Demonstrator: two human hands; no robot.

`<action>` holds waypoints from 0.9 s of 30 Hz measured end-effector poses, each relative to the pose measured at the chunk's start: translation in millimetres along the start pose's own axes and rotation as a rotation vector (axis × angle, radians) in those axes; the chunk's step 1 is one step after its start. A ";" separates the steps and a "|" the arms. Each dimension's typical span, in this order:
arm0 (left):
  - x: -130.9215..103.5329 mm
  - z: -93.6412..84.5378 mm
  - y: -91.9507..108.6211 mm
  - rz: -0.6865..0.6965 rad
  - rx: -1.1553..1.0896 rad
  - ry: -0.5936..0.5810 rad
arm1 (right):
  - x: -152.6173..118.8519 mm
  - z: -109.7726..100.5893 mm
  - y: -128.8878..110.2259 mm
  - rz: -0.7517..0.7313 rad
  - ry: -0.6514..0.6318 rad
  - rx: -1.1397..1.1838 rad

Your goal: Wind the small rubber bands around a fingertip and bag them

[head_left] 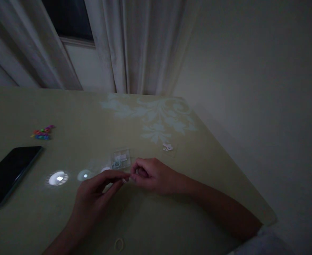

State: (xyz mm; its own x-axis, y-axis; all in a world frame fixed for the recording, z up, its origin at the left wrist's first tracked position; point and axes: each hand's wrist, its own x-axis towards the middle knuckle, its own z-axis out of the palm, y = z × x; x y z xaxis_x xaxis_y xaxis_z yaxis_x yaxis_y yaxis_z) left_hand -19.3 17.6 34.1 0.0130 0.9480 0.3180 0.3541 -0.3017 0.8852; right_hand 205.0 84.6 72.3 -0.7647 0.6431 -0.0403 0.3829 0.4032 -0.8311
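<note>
- Left hand [91, 194]: I see thumb and forefinger pinching a small white piece [124, 180].
- Right hand [156, 176]: fingers curled narrow beside the left fingertips; I cannot tell what they grip.
- From the piece, I log: clear plastic box [121, 158], 11 o'clock, near; smartphone [11, 175], 9; bead-like pieces [42, 134], 10; thin pale band [115, 245], 6.

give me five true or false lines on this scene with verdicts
The left hand and right hand nearly meet at the fingertips. True.
The smartphone lies at the picture's right. False: the smartphone is at the left.
Colourful bead-like pieces lie beyond the smartphone. True.
The right hand lifts the clear box. False: the clear box rests on the table.
The pale ring lies nearer the camera than both hands. True.
</note>
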 end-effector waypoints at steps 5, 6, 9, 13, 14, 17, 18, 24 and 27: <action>0.1 1.0 -5.1 0.120 0.008 0.019 | -0.3 5.6 1.5 0.052 0.049 0.282; 0.1 1.3 -5.5 0.138 0.012 0.028 | -0.4 8.0 2.5 0.058 0.053 0.310; 0.0 1.7 -4.2 0.135 0.029 0.052 | -0.2 13.4 4.7 0.062 0.028 0.392; 0.4 0.9 0.8 0.157 0.028 0.046 | 0.6 5.0 5.7 0.068 -0.045 0.425; 0.3 0.7 1.9 0.150 0.031 0.052 | 0.7 -0.7 6.0 0.069 -0.076 0.392; -1.0 0.9 2.6 0.078 0.035 0.065 | 0.2 -18.9 8.5 0.091 -0.132 0.123; -1.8 1.3 1.9 0.058 0.028 0.060 | -0.2 -23.2 9.7 0.108 -0.131 -0.004; -2.3 5.4 -5.0 0.070 -0.043 0.037 | -3.1 -17.8 15.8 0.206 -0.169 -0.459; -1.0 5.8 -6.9 0.117 -0.054 0.004 | -3.7 -10.6 15.9 0.206 -0.219 -0.534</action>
State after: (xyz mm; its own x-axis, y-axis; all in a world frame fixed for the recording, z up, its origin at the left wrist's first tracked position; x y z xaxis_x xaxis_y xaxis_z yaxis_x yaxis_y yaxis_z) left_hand -16.3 19.3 25.7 0.0473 0.9058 0.4210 0.2996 -0.4149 0.8591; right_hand 219.4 95.6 65.2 -0.7142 0.6165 -0.3314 0.6979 0.5916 -0.4036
